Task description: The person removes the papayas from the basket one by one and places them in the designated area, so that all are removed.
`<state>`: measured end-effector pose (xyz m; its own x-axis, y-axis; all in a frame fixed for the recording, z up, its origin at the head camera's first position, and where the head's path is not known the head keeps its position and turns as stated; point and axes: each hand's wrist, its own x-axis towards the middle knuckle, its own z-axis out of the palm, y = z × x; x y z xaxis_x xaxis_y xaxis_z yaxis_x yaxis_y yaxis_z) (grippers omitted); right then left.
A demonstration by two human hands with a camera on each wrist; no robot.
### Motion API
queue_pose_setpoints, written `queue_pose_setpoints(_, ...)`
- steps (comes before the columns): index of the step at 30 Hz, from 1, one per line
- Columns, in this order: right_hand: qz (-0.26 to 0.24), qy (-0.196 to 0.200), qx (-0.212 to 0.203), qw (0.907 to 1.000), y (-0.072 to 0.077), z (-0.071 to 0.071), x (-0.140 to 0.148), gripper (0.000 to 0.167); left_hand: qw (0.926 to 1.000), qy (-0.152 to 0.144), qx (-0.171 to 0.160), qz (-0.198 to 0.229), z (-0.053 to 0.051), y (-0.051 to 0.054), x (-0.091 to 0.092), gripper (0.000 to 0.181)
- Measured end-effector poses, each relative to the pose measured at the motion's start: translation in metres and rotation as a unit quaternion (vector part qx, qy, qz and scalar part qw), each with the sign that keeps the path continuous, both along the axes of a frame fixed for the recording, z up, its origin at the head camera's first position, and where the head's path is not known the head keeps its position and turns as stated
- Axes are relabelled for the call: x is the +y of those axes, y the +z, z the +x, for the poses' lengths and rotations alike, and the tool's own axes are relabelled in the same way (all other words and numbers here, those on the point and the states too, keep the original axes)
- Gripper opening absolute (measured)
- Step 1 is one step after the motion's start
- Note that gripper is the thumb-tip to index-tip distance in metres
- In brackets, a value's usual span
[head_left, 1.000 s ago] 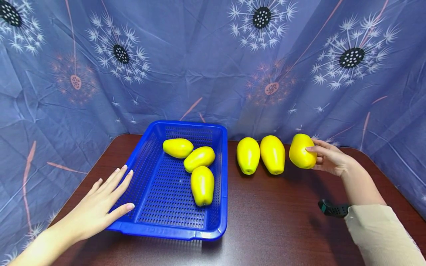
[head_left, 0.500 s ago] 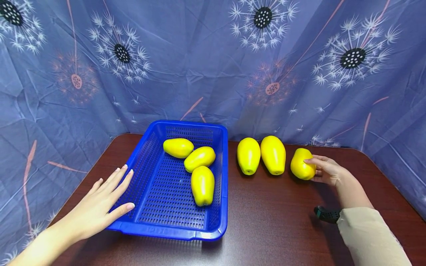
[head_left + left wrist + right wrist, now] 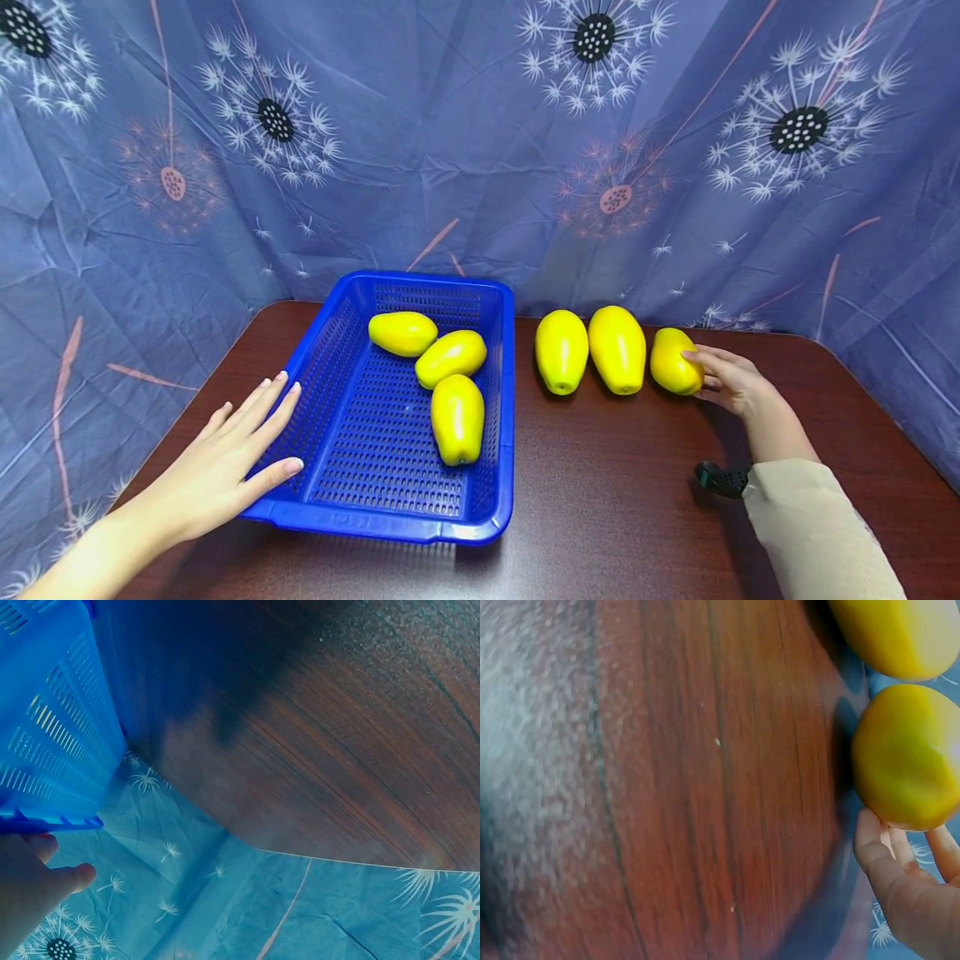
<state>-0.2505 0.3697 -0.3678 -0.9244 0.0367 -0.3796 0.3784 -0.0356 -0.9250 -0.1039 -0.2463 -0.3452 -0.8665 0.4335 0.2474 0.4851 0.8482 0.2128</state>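
Note:
My right hand [image 3: 731, 377] holds a smooth yellow papaya [image 3: 672, 363] between thumb and fingers, at the right end of a row on the table. Two more papayas, a left one [image 3: 562, 352] and a middle one [image 3: 617, 350], lie side by side just left of it. In the right wrist view my fingertips touch the lower side of the held papaya [image 3: 907, 757]. My left hand [image 3: 225, 458] rests with straight, spread fingers over the left rim of a blue plastic basket [image 3: 513, 433]. Three papayas [image 3: 457, 421] lie inside the basket, towards its right and back.
The dark brown wooden table [image 3: 600, 508] runs back to a blue curtain [image 3: 450, 167] with dandelion prints, which also hangs at both sides. A black strap [image 3: 722, 481] sits on my right wrist, by the beige sleeve [image 3: 817, 525].
My right hand has brought the held papaya down towards the table and then left, up beside the row. The left hand, the basket and the other papayas have stayed put.

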Motion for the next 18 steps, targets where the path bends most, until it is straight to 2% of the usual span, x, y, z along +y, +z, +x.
queue_pose_setpoints(7, -0.018, -0.019, 0.007, 0.9996, -0.0025, -0.0010, -0.0052, 0.024, 1.0000, 0.000, -0.008, 0.000, 0.0013, 0.0005, -0.0001, 0.075)
queue_pose_setpoints(14, -0.025, -0.023, -0.006, 0.9994, 0.0022, -0.0057, -0.0088, 0.037, 0.9999, -0.001, -0.010, -0.003, -0.0002, 0.0029, -0.0007, 0.075)
queue_pose_setpoints(18, -0.027, -0.025, -0.005, 0.9993, 0.0020, -0.0063, -0.0084, 0.034, 0.9999, 0.000, -0.014, -0.002, -0.0005, 0.0040, -0.0004, 0.075)
